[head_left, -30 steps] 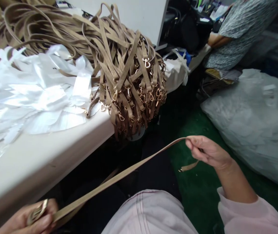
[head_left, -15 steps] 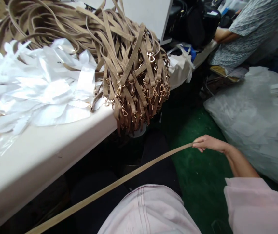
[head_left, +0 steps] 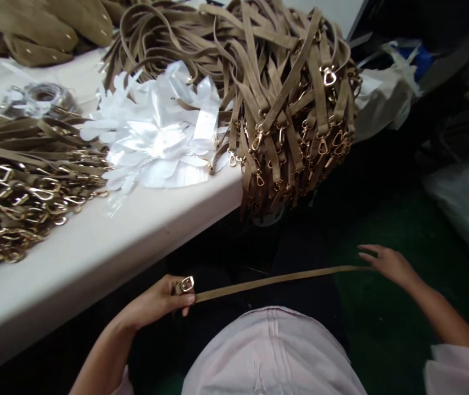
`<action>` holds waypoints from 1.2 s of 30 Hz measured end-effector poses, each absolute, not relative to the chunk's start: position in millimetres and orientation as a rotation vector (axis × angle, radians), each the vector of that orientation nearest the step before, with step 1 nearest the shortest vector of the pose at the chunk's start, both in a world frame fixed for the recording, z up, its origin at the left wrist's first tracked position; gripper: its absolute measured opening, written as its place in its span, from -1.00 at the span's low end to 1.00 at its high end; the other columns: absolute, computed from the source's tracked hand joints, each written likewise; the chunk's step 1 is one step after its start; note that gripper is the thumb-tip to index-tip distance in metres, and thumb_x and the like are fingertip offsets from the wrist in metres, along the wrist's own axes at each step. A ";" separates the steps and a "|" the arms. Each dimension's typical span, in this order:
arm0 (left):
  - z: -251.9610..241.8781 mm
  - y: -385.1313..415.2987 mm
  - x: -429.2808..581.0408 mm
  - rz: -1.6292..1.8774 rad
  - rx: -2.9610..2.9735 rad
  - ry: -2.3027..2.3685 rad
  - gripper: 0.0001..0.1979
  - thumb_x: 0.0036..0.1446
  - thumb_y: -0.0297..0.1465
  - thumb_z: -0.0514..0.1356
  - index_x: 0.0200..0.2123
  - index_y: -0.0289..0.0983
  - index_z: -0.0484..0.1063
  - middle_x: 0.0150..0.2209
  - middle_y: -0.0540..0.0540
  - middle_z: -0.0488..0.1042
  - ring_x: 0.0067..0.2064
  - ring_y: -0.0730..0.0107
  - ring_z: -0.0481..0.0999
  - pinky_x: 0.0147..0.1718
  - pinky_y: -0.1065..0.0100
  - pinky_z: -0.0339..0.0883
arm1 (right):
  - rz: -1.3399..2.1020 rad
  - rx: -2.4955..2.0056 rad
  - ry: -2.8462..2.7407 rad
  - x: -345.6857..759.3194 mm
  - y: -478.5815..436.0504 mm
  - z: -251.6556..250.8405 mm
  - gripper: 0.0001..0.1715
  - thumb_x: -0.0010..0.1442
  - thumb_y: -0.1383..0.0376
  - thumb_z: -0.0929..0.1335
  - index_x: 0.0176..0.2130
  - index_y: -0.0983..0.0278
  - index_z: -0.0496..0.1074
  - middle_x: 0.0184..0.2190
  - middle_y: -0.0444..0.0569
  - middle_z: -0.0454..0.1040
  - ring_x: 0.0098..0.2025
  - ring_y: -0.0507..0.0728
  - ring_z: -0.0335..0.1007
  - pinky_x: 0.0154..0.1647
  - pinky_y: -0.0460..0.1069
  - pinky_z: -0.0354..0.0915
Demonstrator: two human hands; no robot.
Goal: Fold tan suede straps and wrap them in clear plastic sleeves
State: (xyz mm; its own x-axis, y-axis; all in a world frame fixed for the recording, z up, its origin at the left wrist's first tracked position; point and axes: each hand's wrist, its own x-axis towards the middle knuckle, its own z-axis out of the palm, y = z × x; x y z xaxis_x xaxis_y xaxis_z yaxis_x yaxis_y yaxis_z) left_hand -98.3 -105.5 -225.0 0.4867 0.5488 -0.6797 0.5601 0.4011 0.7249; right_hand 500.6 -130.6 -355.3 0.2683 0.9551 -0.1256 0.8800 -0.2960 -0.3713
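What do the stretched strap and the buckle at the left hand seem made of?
The strap looks like tan suede or leather, perhaps fabric: its surface is matte. The buckle is probably metal, polished and gold-toned, since it glints brightly.

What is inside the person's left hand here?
The left hand grips a tan strap, which runs out toward the right hand. A gold buckle shows just above it. Whatever lies inside the grip is covered.

No lettering, number or brand can be read — a tiny dark mark (head_left: 173, 99) on the white plastic pieces (head_left: 156, 137) (upper left of centre) is too small to decipher.
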 end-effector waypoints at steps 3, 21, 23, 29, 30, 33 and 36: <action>-230.4 -106.0 -93.6 0.021 1.172 1.136 -0.58 0.12 -0.07 0.22 -0.52 -0.32 0.35 -0.54 -0.03 0.42 -0.49 0.46 0.24 -0.48 0.41 0.04 | 0.798 -2.015 -1.693 408.8 -115.9 -341.6 -0.54 0.21 0.01 0.28 -0.09 0.21 0.56 -0.04 0.05 0.53 -0.02 0.27 0.47 0.02 0.11 0.34; -245.5 -125.9 -100.2 0.100 1.027 1.105 -0.64 0.03 -0.13 0.33 -0.37 -0.33 0.45 -0.51 -0.02 0.50 -0.53 0.52 0.22 -0.55 0.45 -0.03 | 1.730 -1.710 -1.999 317.6 -105.0 -286.7 -0.57 0.25 0.05 0.26 -0.35 0.27 0.56 -0.55 -0.12 0.38 -0.46 0.04 0.27 -0.40 -0.08 0.13; -248.6 -123.8 -93.6 0.107 1.040 1.067 -0.66 0.04 -0.14 0.32 -0.39 -0.34 0.45 -0.51 -0.03 0.50 -0.53 0.53 0.19 -0.55 0.44 -0.04 | 1.615 -1.825 -2.100 329.4 -100.5 -293.0 -0.58 0.24 0.06 0.25 -0.33 0.25 0.57 -0.54 -0.11 0.41 -0.45 0.06 0.32 -0.39 -0.07 0.14; -258.3 -121.2 -88.5 0.113 1.065 1.034 -0.70 0.07 -0.19 0.31 -0.41 -0.34 0.46 -0.51 -0.03 0.51 -0.53 0.53 0.14 -0.54 0.41 -0.10 | 1.409 -1.978 -2.173 347.9 -86.5 -313.5 -0.60 0.23 0.05 0.26 -0.30 0.21 0.58 -0.45 -0.08 0.51 -0.40 0.12 0.42 -0.37 -0.03 0.22; -259.3 -121.6 -88.1 0.122 1.052 1.044 -0.70 0.07 -0.19 0.31 -0.40 -0.34 0.46 -0.51 -0.04 0.52 -0.53 0.53 0.15 -0.54 0.42 -0.09 | 1.334 -1.955 -2.175 343.4 -85.9 -313.0 -0.63 0.23 0.06 0.28 -0.28 0.20 0.57 -0.38 -0.07 0.54 -0.33 0.14 0.45 -0.30 -0.02 0.26; -259.6 -121.7 -81.7 0.152 1.006 1.072 -0.69 0.05 -0.17 0.33 -0.39 -0.32 0.43 -0.50 -0.04 0.53 -0.52 0.51 0.20 -0.53 0.43 -0.05 | 1.130 -1.715 -2.155 304.9 -91.0 -301.0 -0.71 0.23 0.14 0.33 -0.13 0.18 0.55 -0.12 -0.02 0.52 -0.06 0.20 0.44 0.00 0.06 0.29; -257.1 -119.6 -68.1 0.177 1.018 1.074 -0.67 0.05 -0.15 0.32 -0.38 -0.33 0.43 -0.50 -0.03 0.52 -0.52 0.52 0.21 -0.52 0.44 -0.04 | 1.241 -1.305 -2.106 238.1 -105.2 -279.8 -0.62 0.28 0.17 0.33 0.06 0.19 0.45 0.02 0.03 0.46 0.07 0.19 0.37 0.14 0.07 0.26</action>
State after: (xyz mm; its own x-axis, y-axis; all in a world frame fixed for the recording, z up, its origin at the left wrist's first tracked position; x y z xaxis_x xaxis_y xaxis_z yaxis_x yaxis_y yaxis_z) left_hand -68.1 -119.6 -257.1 0.5091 0.5714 -0.6437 0.3343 0.5579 0.7596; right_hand 238.1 -105.2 -279.8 -0.5038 0.8536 -0.1326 0.5295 0.1838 -0.8282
